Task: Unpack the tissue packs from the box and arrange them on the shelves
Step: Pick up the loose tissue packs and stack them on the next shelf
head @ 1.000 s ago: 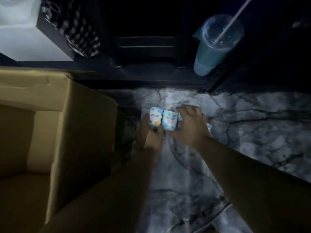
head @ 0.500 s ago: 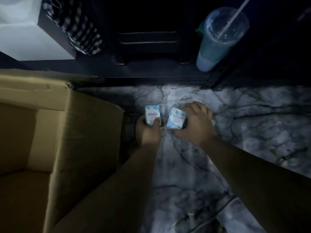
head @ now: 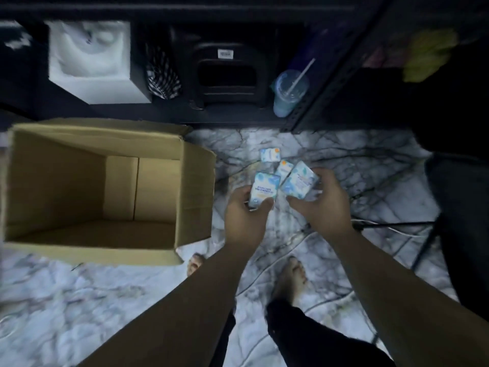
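My left hand (head: 244,221) grips a small blue-and-white tissue pack (head: 265,189) upright, above the marble floor. My right hand (head: 321,207) holds a second tissue pack (head: 299,183), tilted to the right. Two more packs lie on the floor just beyond: one (head: 270,154) further off, one (head: 283,168) partly hidden behind the held packs. The open cardboard box (head: 195,181) stands to the left, and its inside looks bare. The dark shelf unit (head: 238,120) runs along the far side.
On the bottom shelf sit a white bin (head: 92,75), a checked cloth (head: 162,75), a black bag (head: 227,72) and a lidded cup with a straw (head: 288,95). A dark stand (head: 423,242) and cables cross the floor on the right. My bare feet (head: 291,276) stand below the hands.
The view has risen and pulled back from the floor. Both hands have lifted a tissue pack each off the floor and moved apart; two packs now show lying on the floor beyond.
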`<act>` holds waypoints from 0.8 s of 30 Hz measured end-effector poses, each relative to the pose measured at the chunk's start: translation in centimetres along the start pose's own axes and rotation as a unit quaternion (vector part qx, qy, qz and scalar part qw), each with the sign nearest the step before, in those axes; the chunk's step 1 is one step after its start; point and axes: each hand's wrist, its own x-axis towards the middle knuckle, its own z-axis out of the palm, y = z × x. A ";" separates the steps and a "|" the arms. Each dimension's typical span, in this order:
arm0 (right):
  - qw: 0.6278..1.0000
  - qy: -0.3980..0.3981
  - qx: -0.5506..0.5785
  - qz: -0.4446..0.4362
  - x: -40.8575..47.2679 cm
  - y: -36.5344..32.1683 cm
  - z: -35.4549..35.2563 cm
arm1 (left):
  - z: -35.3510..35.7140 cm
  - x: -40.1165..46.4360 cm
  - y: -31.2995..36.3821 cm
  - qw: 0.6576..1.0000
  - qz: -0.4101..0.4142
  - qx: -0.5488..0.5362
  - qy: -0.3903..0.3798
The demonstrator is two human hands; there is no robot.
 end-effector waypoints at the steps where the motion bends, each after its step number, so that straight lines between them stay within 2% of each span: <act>1: 1.000 -0.006 0.016 0.006 -1.7 -1.6 -1.2 | -1.1 -1.9 1.4 1.000 0.000 -0.004 -0.004; 7: 0.987 -0.062 0.142 0.040 -10.8 -12.8 -8.5 | -9.7 -11.8 10.7 0.999 -0.011 -0.047 0.013; 12: 0.974 -0.115 0.192 -0.018 -15.7 -22.3 -14.0 | -17.1 -17.6 18.4 0.997 0.020 -0.065 0.045; 17: 0.959 -0.175 0.199 -0.098 -18.0 -31.0 -18.1 | -23.1 -21.7 23.4 0.991 0.043 -0.104 0.080; 24: 0.939 -0.187 0.244 -0.156 -19.9 -41.1 -19.0 | -29.2 -25.0 27.7 0.972 0.105 -0.199 0.067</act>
